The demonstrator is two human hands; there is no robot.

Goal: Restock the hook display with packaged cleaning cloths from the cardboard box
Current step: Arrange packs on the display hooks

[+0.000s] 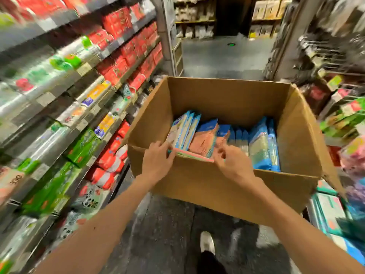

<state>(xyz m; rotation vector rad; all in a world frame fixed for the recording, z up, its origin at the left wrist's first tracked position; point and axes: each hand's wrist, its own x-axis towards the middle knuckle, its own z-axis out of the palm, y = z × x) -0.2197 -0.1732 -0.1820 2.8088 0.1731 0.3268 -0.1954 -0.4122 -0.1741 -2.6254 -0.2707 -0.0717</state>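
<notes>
An open cardboard box (227,95) stands in the aisle in front of me, holding several blue, pink and green packs of cleaning cloths (260,147). A flat pink and green pack (194,156) lies along the box's near wall. My left hand (158,162) pinches its left end. My right hand (231,162) reaches over the near wall with curled fingers at the pack's right end; its grip is not plain to see. The hook display (331,62) hangs blurred at the right.
Shelves (79,107) of red, green and clear packaged goods line the left side. Boxed goods (331,214) are stacked low on the right. Dark floor (177,234) lies beneath me, with my shoe (207,242) showing. The aisle opens ahead beyond the box.
</notes>
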